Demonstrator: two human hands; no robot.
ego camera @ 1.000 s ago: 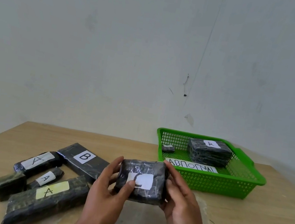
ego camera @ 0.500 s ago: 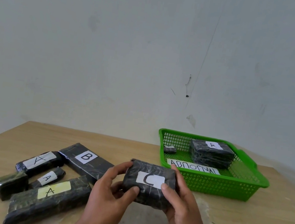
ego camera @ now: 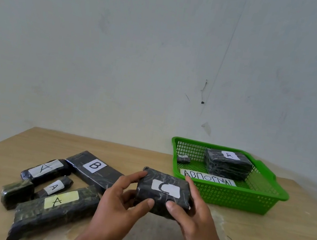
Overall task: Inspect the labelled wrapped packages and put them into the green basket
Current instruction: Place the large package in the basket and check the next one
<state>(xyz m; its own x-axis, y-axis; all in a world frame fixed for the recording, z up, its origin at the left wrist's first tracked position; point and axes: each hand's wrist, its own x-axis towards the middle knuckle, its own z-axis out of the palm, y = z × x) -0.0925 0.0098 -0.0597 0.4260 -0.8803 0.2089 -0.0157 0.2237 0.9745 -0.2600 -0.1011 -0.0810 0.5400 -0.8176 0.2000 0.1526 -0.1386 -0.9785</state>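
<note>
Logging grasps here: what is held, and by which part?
The C-labelled package, held by both hands: left hand at its left end, right hand at its right end.

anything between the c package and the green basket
Nothing visible. The left hand and right hand hold the C package just before the near wall of the green basket; the A package inside leaves bare floor.

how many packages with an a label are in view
4. Three lie on the table at left: white-label package, small package, yellow-label package. The fourth, basket package, sits in the green basket. Other labels may be hidden.
</note>
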